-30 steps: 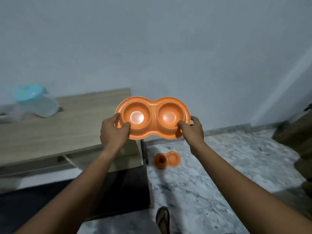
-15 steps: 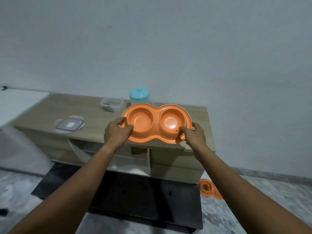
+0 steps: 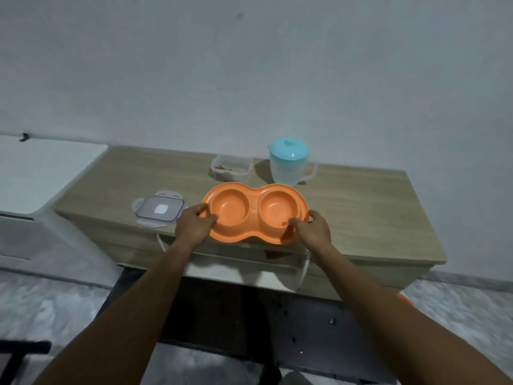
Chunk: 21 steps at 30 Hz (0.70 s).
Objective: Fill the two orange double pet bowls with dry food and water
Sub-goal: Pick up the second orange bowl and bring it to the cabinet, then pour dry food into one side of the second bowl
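- The left hand (image 3: 194, 226) is gripping the left rim of the empty orange plastic double pet bowl (image 3: 254, 212).
- The bowl is overhanging the light wooden cabinet top's (image 3: 361, 212) front edge.
- The right hand (image 3: 312, 232) is gripping the right rim; lower it level, fully supported.

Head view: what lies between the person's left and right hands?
The orange double bowl, both wells empty. The left hand grips its left end, the right hand its right end. The head view shows this.
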Available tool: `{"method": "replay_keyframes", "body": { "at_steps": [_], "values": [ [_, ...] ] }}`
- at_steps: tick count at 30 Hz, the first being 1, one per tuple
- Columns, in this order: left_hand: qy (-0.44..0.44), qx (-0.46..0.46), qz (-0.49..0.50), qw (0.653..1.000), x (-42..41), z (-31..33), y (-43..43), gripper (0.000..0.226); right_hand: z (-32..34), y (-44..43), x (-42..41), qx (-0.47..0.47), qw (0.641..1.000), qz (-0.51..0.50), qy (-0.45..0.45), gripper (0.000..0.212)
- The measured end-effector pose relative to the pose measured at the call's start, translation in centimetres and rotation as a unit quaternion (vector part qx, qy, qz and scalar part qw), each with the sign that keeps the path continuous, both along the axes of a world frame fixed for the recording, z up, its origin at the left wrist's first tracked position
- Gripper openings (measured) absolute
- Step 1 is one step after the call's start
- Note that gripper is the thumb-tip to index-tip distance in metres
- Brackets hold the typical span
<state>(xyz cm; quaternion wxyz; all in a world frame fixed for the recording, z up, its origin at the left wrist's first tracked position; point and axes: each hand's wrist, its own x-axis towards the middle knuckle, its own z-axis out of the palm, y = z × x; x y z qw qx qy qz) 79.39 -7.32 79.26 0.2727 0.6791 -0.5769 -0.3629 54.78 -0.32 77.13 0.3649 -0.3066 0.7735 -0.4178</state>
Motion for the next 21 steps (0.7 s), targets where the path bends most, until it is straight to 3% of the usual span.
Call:
{"method": "replay_keyframes", "body": {
  "at_steps": [8, 14, 18, 21],
  "values": [
    [-0.014, 0.041, 0.041, 0.998, 1.1, -4.9, -5.1, 0.054, -4.6, -6.6, 1.4, 0.060, 0.998, 0.026, 0.007, 0.053],
    [-0.042, 0.067, 0.003, 0.997, 1.1, -6.5, -9.0, 0.053, -6.0, -9.7, 1.4, 0.113, 0.992, 0.031, 0.045, 0.050],
    [-0.032, 0.092, -0.025, 0.995, 1.5, -7.0, -11.7, 0.050, -5.6, -11.6, 1.6, 0.136, 0.977, 0.030, 0.161, 0.064],
    [-0.002, 0.122, -0.026, 0.992, 2.6, -7.5, -13.5, 0.040, -4.8, -13.9, 3.2, 0.077, 0.970, 0.026, 0.231, 0.058]
  ]
}}
